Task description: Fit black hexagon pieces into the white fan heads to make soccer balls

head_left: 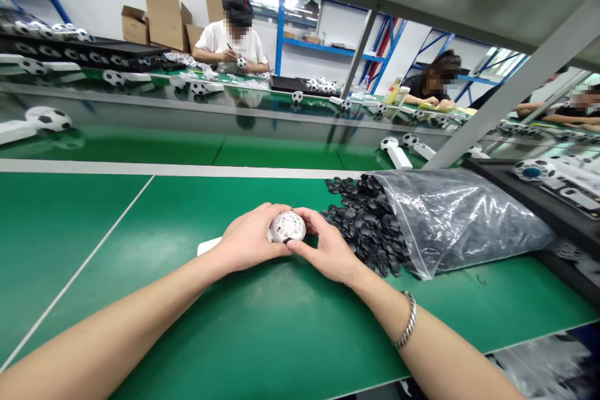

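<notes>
Near the middle of the green table [300,337], both of my hands are around a white ball-shaped head [287,225] with an openwork, football-like pattern. My left hand [253,237] is closed round its left side. From under that hand pokes a white handle [209,245], apparently part of the same piece. My right hand [328,247] curls about the right side, index finger at the upper edge and thumb at the lower front. A dark spot shows by the thumb tip; whether it is a loose piece I cannot tell. Right of my hands lies a heap of small black flat pieces [370,225].
The black pieces spill from a clear plastic bag [469,219]. At right is a black tray [501,184] with white football-headed pieces. Beyond the table edge, a conveyor belt [178,140] carries similar pieces. A slanted metal post [482,87] rises at right. Co-workers [237,44] sit opposite.
</notes>
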Demonstrator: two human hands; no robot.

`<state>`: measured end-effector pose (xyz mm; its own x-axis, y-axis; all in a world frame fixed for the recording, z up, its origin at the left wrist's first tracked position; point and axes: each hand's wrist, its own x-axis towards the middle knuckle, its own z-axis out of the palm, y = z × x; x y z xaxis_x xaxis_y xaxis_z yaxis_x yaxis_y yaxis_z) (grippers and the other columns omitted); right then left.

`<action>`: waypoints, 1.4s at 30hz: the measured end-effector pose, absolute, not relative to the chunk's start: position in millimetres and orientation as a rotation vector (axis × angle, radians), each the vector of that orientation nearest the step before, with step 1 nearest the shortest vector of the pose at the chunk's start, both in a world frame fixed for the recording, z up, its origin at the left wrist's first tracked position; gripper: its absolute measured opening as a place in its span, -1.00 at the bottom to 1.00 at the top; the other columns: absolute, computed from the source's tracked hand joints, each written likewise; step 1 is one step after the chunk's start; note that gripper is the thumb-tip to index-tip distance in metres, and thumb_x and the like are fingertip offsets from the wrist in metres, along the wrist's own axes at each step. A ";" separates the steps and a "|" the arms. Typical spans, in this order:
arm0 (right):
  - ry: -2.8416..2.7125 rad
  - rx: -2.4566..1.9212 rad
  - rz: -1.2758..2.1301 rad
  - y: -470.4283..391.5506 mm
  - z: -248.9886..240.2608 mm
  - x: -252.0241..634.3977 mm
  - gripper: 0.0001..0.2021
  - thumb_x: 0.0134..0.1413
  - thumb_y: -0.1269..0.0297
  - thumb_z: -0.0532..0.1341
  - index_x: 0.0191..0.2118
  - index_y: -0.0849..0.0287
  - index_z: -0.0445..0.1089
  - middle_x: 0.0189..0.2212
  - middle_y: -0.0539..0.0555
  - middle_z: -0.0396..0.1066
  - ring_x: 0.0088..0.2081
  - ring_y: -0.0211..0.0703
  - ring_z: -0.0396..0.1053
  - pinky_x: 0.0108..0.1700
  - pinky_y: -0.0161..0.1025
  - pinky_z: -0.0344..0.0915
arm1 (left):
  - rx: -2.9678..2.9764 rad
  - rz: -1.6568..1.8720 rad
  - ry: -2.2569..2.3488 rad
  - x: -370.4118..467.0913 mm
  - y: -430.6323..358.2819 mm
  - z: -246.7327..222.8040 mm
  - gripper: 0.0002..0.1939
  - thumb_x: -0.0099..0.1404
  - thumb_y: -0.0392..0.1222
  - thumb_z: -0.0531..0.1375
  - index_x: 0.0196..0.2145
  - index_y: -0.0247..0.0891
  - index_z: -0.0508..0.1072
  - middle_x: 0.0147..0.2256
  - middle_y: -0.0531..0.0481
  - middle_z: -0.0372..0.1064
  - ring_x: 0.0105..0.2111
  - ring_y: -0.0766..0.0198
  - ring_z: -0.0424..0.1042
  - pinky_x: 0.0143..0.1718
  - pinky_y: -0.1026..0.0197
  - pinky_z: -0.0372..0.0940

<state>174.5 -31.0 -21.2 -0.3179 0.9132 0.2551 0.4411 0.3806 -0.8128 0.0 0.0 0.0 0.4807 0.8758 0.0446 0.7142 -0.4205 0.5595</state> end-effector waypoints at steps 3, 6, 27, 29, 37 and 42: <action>-1.918 -1.192 0.798 -31.9 -21.5 172.3 -0.57 -0.05 0.35 0.19 0.00 0.13 0.15 -0.07 0.08 0.27 -0.09 -0.17 0.26 -0.06 -0.19 0.23 | 2.259 0.473 1.287 -0.4 0.8 -0.8 -0.45 -0.05 0.06 0.22 -0.07 -0.05 0.27 -0.14 0.04 0.30 -0.17 0.12 0.32 -0.18 0.16 0.22; -1.929 -1.214 0.784 -29.5 -23.0 171.9 -0.60 -0.05 0.31 0.20 -0.04 0.12 0.17 -0.12 0.06 0.30 -0.12 -0.18 0.27 -0.10 -0.21 0.24 | 2.277 0.456 1.252 -1.8 2.0 -0.9 -0.48 -0.03 0.06 0.21 -0.08 -0.04 0.27 -0.13 0.05 0.30 -0.16 0.12 0.32 -0.17 0.16 0.22; -2.366 -1.762 0.091 -17.2 -10.7 210.0 -0.89 0.00 0.29 0.18 -0.33 0.14 0.43 -0.35 0.09 0.37 -0.25 -0.13 0.25 -0.21 -0.25 0.16 | 2.752 0.462 1.212 -7.7 14.1 -16.2 -0.33 0.02 -0.55 -0.10 0.08 -0.12 0.16 -0.13 -0.03 0.30 -0.05 0.15 0.18 0.02 -0.02 -0.01; -2.464 -1.733 -0.075 -17.4 -11.7 206.0 -0.85 0.07 0.32 0.10 -0.36 0.18 0.42 -0.38 0.12 0.38 -0.28 -0.10 0.24 -0.22 -0.22 0.15 | 2.746 0.463 1.211 -7.2 13.1 -15.8 -0.33 0.02 -0.56 -0.11 0.08 -0.12 0.16 -0.13 -0.03 0.30 -0.05 0.15 0.17 0.03 -0.04 -0.02; -2.256 -1.592 0.059 -12.0 -18.1 207.3 -0.77 0.11 0.41 0.03 -0.12 0.22 0.32 -0.33 0.12 0.37 -0.25 -0.12 0.25 -0.16 -0.21 0.17 | 2.650 0.434 1.146 -10.8 9.1 -9.8 -0.29 -0.02 -0.40 0.06 0.12 -0.13 0.08 -0.02 -0.07 0.22 0.04 0.08 0.09 0.09 -0.05 -0.08; -2.016 -1.258 0.552 -19.3 -12.5 201.8 -0.87 0.09 0.38 0.05 -0.24 0.15 0.30 -0.36 0.02 0.33 -0.32 -0.26 0.28 -0.25 -0.30 0.24 | 2.606 0.455 1.129 -11.7 9.5 -9.9 -0.31 0.00 -0.21 0.16 0.12 -0.13 0.08 0.03 -0.07 0.19 0.06 0.04 0.06 0.11 -0.09 -0.13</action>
<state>201.8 -19.3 -12.5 -0.2946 0.8978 0.3274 0.6055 0.4404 -0.6629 -11.7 9.5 -9.9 0.6482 0.7403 0.1785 0.6572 -0.6622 0.3598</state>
